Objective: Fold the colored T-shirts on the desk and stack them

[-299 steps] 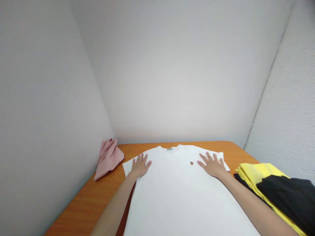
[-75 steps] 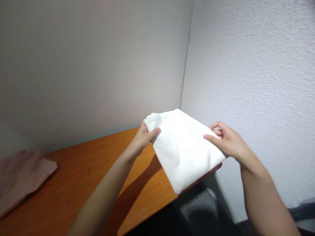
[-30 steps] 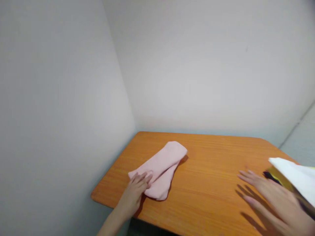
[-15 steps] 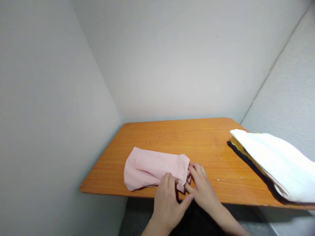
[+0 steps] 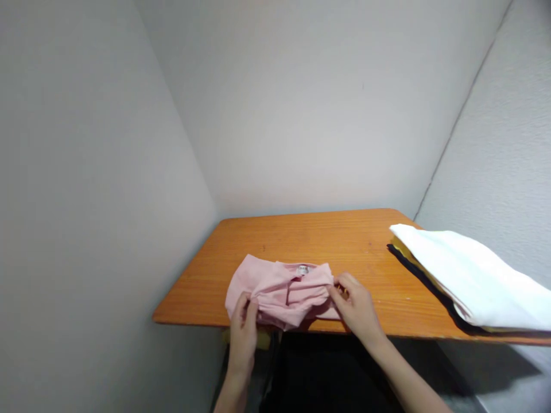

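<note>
Lying rumpled on the table (image 5: 301,235), the pink garment (image 5: 267,287) is bunching between the fingers (image 5: 240,303): the left hand (image 5: 243,330) is pinching its near left side, the right hand (image 5: 358,307) its right end; folded clothes (image 5: 469,275) are resting to its right.

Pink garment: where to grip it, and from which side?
Probably pinch loose cloth toward the left and right of the pink garment from the near side, as the left hand and right hand do. It lies bunched by the table's near edge, folds raised, with the label farther back.
</note>
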A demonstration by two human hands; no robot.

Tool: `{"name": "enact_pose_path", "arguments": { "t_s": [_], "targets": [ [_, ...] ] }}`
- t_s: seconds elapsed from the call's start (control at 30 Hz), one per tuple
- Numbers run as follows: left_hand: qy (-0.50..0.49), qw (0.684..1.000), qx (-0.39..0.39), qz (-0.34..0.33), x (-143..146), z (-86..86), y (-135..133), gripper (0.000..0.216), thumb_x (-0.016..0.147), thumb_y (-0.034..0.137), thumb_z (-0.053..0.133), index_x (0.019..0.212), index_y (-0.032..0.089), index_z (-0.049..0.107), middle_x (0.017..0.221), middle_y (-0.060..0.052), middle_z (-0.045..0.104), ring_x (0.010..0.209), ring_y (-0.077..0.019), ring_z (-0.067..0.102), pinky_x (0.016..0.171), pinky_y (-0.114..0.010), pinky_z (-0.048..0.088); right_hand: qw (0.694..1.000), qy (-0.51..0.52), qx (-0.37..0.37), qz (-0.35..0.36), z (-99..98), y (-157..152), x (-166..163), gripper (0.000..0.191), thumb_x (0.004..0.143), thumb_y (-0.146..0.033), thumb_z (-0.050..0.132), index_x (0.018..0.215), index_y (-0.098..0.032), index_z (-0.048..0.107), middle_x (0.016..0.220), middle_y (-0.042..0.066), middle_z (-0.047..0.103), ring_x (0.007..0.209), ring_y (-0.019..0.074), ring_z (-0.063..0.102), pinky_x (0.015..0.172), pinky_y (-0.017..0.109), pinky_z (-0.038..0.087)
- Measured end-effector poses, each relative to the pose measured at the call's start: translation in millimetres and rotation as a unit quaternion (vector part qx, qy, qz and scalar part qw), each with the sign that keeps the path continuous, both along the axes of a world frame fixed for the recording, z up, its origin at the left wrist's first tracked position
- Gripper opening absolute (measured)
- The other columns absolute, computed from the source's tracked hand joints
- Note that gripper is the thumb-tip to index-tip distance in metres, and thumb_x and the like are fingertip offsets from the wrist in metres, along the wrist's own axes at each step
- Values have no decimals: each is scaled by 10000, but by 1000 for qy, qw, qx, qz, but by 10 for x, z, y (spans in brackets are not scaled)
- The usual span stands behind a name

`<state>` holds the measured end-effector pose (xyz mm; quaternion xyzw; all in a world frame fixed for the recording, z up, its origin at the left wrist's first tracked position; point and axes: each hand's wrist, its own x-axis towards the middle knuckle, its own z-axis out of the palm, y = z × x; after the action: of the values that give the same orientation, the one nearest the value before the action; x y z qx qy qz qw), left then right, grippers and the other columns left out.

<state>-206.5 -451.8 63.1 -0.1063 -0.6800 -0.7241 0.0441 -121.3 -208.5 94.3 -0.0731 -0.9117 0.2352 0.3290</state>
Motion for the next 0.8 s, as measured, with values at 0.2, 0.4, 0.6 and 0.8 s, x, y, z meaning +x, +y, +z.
{"name": "enact_pose_path", "arguments": {
  "t_s": [0.2,0.4,0.6,0.8],
  "targets": [
    [55,996,-57,31,-212,517,-688,256,891,446,554,792,211,536,518,83,417,443,-82,393,432,-166,315,994,76,60,-52,634,318,230,315,943,-360,462,770,-191,664,765,39,569,713,181,543,666,298,395],
    [205,949,-196,138,-178,1149,-887,173,928,361,511,968,226,611,564,74,558,433,-84,545,464,-162,400,957,202,153,-138,1314,311,468,177,863,-286,540,832,-172,672,809,31,602,688,149,528,658,269,388],
    [326,904,-257,100,-662,1352,-1066,135,894,295,533,905,217,643,656,51,639,393,-72,566,416,-159,398,934,180,239,-197,1590,321,492,330,927,-408,455,925,-178,691,741,35,639,625,142,541,621,279,359],
    [225,949,-217,-35,-792,1466,-1215,124,874,322,533,869,201,560,549,44,595,356,-108,554,333,-154,341,884,84,330,-320,1712,11,722,842,921,-746,47,954,-201,689,680,69,625,676,237,604,556,311,283]
  ]
}}
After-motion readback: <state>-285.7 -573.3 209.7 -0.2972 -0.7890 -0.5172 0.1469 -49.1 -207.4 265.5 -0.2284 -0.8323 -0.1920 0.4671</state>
